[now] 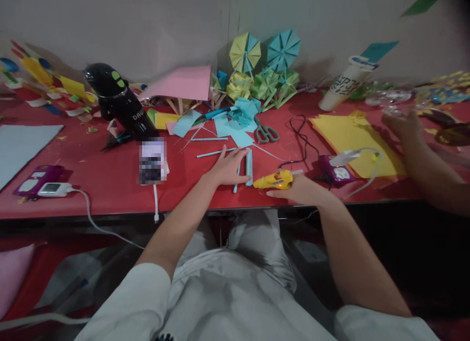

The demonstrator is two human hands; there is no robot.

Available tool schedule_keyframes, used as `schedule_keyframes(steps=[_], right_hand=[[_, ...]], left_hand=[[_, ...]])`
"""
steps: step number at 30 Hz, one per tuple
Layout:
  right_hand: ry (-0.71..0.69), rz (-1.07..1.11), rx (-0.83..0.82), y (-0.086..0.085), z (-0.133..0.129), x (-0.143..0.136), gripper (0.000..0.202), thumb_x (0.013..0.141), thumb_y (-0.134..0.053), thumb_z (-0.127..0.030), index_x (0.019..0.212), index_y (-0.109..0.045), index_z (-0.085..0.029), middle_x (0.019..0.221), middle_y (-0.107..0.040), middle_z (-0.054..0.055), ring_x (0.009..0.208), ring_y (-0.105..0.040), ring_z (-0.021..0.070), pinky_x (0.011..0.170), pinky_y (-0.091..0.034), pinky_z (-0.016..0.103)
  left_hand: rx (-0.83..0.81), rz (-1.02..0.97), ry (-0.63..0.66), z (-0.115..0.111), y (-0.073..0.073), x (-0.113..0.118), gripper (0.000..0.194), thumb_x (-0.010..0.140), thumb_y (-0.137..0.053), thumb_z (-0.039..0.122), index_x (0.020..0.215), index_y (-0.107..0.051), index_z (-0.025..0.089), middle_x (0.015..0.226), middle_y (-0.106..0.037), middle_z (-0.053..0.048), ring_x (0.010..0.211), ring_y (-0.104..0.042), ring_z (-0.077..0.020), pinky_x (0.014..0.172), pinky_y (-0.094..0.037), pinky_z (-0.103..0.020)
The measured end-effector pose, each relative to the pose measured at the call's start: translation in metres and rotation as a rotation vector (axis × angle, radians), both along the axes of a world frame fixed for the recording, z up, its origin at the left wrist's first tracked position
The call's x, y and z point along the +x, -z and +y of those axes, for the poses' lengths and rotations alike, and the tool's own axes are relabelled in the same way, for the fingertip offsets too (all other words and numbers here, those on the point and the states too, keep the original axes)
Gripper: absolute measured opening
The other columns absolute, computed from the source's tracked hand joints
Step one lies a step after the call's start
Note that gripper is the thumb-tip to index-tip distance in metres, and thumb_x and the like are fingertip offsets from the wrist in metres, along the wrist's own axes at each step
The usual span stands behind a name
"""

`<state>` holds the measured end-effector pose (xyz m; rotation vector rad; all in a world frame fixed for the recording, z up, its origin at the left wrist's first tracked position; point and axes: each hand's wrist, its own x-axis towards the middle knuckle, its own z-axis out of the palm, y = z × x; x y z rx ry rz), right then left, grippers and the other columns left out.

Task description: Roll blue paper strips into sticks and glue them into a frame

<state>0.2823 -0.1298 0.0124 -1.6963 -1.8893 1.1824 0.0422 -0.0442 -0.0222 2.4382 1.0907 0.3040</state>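
My left hand (230, 168) is over the red table with its fingers spread, beside short light-blue paper rolls (249, 166). Its thumb and index fingertip reach the rolls; whether it presses on them I cannot tell. A thinner blue paper stick (213, 153) lies to the left of that hand, partly behind its fingers. My right hand (301, 188) is closed around the back part of a yellow hot glue gun (274, 180), whose nozzle points left toward the rolls. The grip is partly hidden by the hand. Dark-handled scissors (267, 132) rest beyond the rolls, near cut blue paper (240, 134).
Folded paper umbrellas (245, 52) stand against the wall. A black tumbler (123, 103) and a charging phone (152, 160) are at left. Yellow paper sheets (352, 135), a purple power socket (336, 170) with cables and a paper cup (341, 86) are at right, near another person's arm (422, 155).
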Motion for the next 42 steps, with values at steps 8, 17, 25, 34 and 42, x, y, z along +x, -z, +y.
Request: schedule_keyframes(steps=[8,17,25,34,42], right_hand=[[0.034,-0.001,0.011,0.002,0.002,0.001,0.033,0.073,-0.079,-0.033,0.103,-0.075,-0.023,0.11,-0.079,0.004,0.102,-0.074,0.0273,0.096,-0.06,0.041],[0.019,-0.019,0.016,0.008,0.003,0.002,0.033,0.075,-0.077,-0.034,0.107,-0.075,-0.024,0.114,-0.077,0.005,0.105,-0.073,0.0259,0.1,-0.057,0.043],[0.011,-0.04,0.072,0.011,0.005,0.005,0.032,0.077,-0.077,-0.033,0.107,-0.075,-0.023,0.112,-0.078,0.006,0.104,-0.073,0.0248,0.1,-0.056,0.043],[0.015,0.017,0.091,0.007,0.012,0.001,0.031,0.076,-0.077,-0.031,0.106,-0.077,-0.024,0.112,-0.078,0.004,0.106,-0.073,0.026,0.101,-0.057,0.043],[0.075,0.04,0.082,0.012,0.022,0.0,0.034,0.073,-0.079,-0.033,0.104,-0.075,-0.021,0.114,-0.077,0.006,0.105,-0.074,0.0259,0.099,-0.059,0.041]], left_hand=[[0.001,0.004,-0.003,0.0,0.0,0.001,0.087,0.079,-0.07,0.046,0.153,-0.032,0.019,0.163,-0.036,-0.015,0.155,-0.024,-0.031,0.125,0.01,-0.059],[0.002,-0.003,0.002,0.001,0.002,0.0,0.088,0.079,-0.068,0.048,0.154,-0.031,0.021,0.163,-0.036,-0.014,0.155,-0.023,-0.0313,0.125,0.01,-0.058],[0.0,-0.004,-0.001,0.001,0.002,-0.001,0.087,0.08,-0.068,0.048,0.153,-0.031,0.021,0.163,-0.035,-0.014,0.155,-0.023,-0.031,0.126,0.01,-0.057],[0.001,-0.017,0.003,0.0,0.002,-0.002,0.087,0.079,-0.069,0.048,0.152,-0.031,0.022,0.162,-0.036,-0.015,0.155,-0.023,-0.0305,0.125,0.009,-0.059],[0.0,-0.022,0.003,0.001,0.004,-0.001,0.088,0.077,-0.069,0.047,0.153,-0.03,0.022,0.163,-0.036,-0.015,0.155,-0.024,-0.0316,0.125,0.008,-0.061]])
